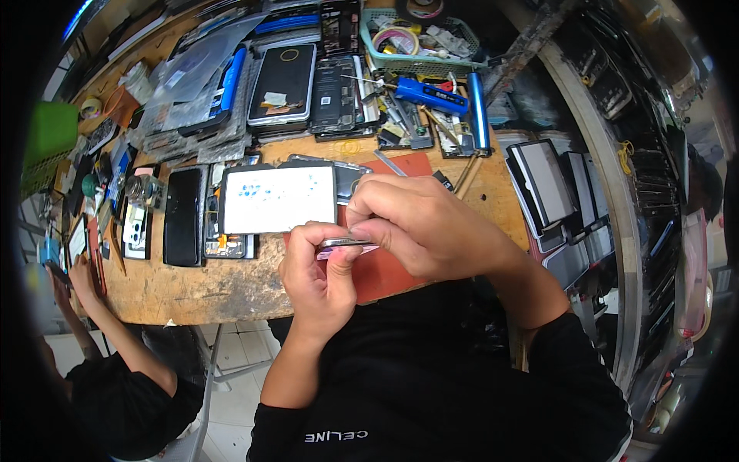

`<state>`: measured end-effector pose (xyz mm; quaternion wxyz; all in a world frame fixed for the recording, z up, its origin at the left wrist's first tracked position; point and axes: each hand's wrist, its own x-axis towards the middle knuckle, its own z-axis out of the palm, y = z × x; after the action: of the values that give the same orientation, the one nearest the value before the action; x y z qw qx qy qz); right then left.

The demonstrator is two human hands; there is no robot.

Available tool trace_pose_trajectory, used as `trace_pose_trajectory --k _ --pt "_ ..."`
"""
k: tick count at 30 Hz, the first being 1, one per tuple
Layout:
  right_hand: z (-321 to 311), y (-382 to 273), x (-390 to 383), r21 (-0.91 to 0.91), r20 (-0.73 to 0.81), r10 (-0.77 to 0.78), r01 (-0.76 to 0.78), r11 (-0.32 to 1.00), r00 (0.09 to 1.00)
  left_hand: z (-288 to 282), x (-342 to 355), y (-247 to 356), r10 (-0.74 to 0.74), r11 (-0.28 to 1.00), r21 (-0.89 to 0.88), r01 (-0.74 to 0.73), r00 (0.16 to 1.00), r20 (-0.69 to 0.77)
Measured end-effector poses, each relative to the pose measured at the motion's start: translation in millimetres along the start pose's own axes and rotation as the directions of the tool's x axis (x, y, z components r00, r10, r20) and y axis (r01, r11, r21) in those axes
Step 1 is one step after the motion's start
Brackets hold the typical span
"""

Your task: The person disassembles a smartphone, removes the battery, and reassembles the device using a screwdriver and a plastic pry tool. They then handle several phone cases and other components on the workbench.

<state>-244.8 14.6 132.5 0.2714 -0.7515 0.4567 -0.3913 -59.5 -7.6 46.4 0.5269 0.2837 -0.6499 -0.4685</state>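
Above the red mat (389, 281) I hold a phone (343, 242), turned almost edge-on so its metal side shows. My left hand (314, 269) is closed round its near end, the thumb against its lower side. My right hand (419, 223) pinches at the phone's right end, thumb and forefinger pressed together. Any small part between those fingertips is hidden. Just beyond my left hand lies a white rectangular pad (279, 202) with small blue marks, resting over other phone parts.
A black phone (183, 217) lies left of the pad. Farther back are stacked phones (282, 83), a blue electric screwdriver (433, 96) and a green basket (369, 48) with tape. Phone frames (543, 181) stand at the right. A co-worker's hand (83, 279) is at the left.
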Motion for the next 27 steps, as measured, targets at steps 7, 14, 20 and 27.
trace_pose_trajectory --k 7,14,20,27 --pt "-7 10 -6 -0.009 -0.024 -0.047 0.046 0.999 0.999 5 2 2 0.004 0.998 0.057 -0.005 1.000 0.029" --pt "-5 2 -9 -0.187 -0.033 -0.139 0.130 0.974 0.990 8 2 0 0.027 0.998 0.049 -0.028 0.999 0.031" --pt "-7 10 0 0.020 0.050 -0.084 0.083 0.996 0.995 2 -4 -11 0.288 0.955 0.067 -0.288 0.958 0.012" --pt "62 78 68 -0.068 0.028 0.078 -0.076 0.995 0.997 -16 -23 -23 0.514 0.858 -0.010 -0.514 0.858 -0.006"
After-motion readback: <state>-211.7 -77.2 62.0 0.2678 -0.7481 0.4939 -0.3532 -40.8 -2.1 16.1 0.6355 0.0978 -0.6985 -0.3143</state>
